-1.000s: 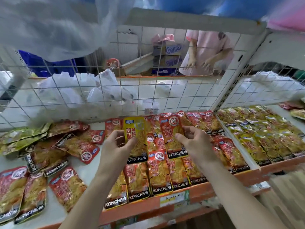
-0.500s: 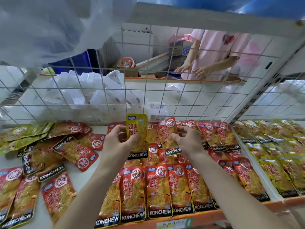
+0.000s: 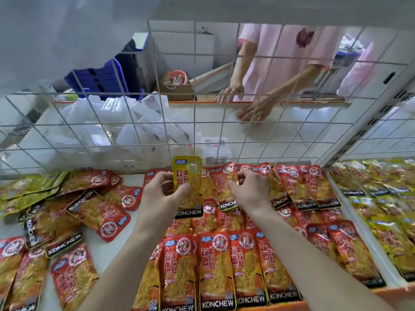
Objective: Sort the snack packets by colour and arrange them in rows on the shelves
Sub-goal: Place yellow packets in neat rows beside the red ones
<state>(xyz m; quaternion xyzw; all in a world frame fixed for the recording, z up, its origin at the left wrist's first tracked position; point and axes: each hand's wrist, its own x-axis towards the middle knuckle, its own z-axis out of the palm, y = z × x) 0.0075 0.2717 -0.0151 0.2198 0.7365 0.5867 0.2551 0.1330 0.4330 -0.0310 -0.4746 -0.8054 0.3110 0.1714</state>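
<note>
The left hand [image 3: 161, 194] is pinching the yellow packet [image 3: 190, 173] upright above the red rows [image 3: 215, 265], likely a stray; the right hand [image 3: 253, 191] is gripping 1 red packet [image 3: 224, 178].

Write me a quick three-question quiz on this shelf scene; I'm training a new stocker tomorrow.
1. Where is the yellow packet in the left hand? A flat on the shelf; B held up over the red rows; C behind the wire grid.
2. True or false: the green packets lie at the right end.
3. Fill in: the right hand grips a red packet; the far-right compartment holds ___ packets.
Key: B; false; yellow.
</note>
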